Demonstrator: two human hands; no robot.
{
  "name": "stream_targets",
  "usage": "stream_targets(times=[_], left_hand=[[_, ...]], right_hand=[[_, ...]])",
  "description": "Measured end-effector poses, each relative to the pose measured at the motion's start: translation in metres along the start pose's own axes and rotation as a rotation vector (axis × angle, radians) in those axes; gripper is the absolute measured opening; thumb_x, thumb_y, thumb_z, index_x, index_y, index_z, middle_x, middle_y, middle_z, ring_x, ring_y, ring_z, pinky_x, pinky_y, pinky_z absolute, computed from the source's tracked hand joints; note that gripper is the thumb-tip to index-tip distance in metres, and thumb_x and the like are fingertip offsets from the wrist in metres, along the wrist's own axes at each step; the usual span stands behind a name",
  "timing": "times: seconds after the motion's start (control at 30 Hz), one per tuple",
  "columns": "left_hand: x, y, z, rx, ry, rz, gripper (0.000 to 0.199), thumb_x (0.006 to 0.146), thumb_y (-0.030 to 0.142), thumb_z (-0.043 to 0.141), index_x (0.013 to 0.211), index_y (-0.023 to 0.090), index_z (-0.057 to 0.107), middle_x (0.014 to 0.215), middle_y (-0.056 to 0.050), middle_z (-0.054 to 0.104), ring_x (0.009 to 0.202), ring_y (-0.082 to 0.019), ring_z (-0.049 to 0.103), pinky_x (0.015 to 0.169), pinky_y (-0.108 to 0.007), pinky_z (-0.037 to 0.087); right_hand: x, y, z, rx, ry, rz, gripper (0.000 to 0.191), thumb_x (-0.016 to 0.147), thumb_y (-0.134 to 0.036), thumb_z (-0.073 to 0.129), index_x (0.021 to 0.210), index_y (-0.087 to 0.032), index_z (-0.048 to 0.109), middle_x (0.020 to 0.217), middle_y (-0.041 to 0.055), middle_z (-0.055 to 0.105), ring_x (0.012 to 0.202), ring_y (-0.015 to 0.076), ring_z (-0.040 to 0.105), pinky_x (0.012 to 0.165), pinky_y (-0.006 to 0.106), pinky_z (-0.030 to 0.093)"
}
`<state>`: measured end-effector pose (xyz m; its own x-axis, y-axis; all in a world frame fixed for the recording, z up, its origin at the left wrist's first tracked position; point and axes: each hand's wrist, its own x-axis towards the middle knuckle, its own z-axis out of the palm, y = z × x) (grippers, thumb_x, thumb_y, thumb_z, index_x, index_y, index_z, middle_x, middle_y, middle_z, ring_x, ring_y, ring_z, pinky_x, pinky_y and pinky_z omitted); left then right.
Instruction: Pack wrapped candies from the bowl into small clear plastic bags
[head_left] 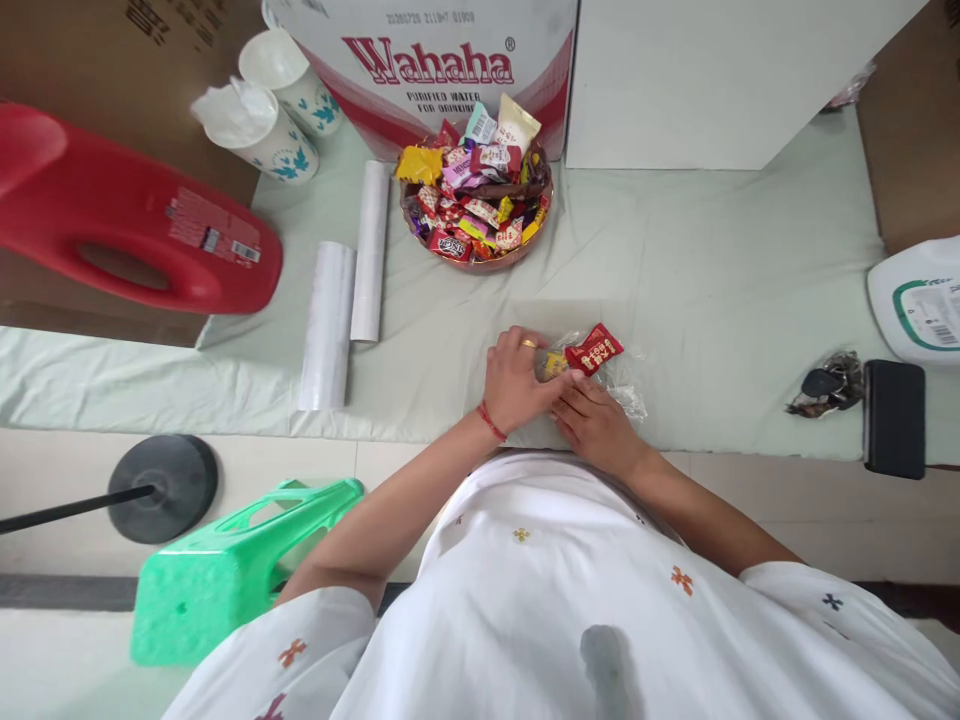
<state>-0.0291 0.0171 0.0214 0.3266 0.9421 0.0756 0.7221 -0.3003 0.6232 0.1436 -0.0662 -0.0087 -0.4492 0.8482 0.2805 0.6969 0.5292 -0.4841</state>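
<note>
A sheet of clear plastic film or a clear bag (628,392) lies crumpled near the table's front edge; I cannot tell which it is. On it sits a red wrapped candy (595,350), and beside that a yellow wrapped candy (555,365) shows partly through the plastic. My left hand (517,382), with a ring and a red bracelet, curls over the left side of the plastic. Its thumb reaches across to the fingertips of my right hand (598,425). Those right fingers are close together and bent on the plastic's near edge, just below the red candy.
A bowl (480,264) heaped with wrapped candies stands farther back, before a Wahaha carton (450,95). Left are two white rolls (327,325), paper cups (262,140) and a red jug (135,220). Keys (829,384), a black phone (895,418) and a white bottle (919,300) lie right.
</note>
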Motion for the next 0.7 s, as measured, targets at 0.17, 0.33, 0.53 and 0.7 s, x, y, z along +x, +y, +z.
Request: stream_targets(times=[0.17, 0.33, 0.53, 0.7], left_hand=[[0.014, -0.010, 0.000, 0.019, -0.127, 0.013, 0.022, 0.096, 0.032, 0.055, 0.080, 0.021, 0.062, 0.090, -0.009, 0.065, 0.093, -0.026, 0.058, 0.085, -0.043, 0.046], [0.027, -0.029, -0.016, -0.155, -0.216, 0.093, 0.030, 0.097, 0.035, 0.051, 0.071, 0.021, 0.054, 0.075, -0.003, 0.058, 0.072, -0.018, 0.054, 0.070, -0.034, 0.045], [0.050, -0.044, -0.031, -0.108, -0.363, 0.134, 0.036, 0.099, 0.043, 0.044, 0.070, 0.022, 0.050, 0.068, -0.001, 0.055, 0.063, -0.015, 0.047, 0.061, -0.031, 0.038], [0.073, -0.065, -0.045, -0.061, -0.476, 0.105, 0.037, 0.095, 0.048, 0.053, 0.068, 0.022, 0.054, 0.059, 0.002, 0.051, 0.057, -0.014, 0.042, 0.057, -0.029, 0.033]], right_hand=[[0.000, -0.002, -0.003, 0.050, -0.038, 0.006, 0.045, 0.104, -0.018, 0.050, 0.148, -0.022, 0.059, 0.146, 0.0096, 0.065, 0.143, 0.0258, 0.053, 0.121, 0.051, 0.047], [0.000, 0.002, -0.005, 0.078, -0.055, -0.009, 0.048, 0.103, -0.015, 0.049, 0.150, -0.021, 0.056, 0.151, 0.0085, 0.061, 0.146, 0.0243, 0.050, 0.122, 0.049, 0.047], [-0.001, 0.006, -0.009, 0.085, -0.057, -0.035, 0.051, 0.104, -0.015, 0.048, 0.154, -0.023, 0.052, 0.151, 0.0080, 0.060, 0.146, 0.0230, 0.050, 0.123, 0.049, 0.046], [-0.004, 0.007, -0.011, 0.085, -0.055, -0.030, 0.052, 0.105, -0.014, 0.046, 0.155, -0.026, 0.051, 0.146, 0.0068, 0.065, 0.144, 0.0216, 0.053, 0.122, 0.048, 0.047]])
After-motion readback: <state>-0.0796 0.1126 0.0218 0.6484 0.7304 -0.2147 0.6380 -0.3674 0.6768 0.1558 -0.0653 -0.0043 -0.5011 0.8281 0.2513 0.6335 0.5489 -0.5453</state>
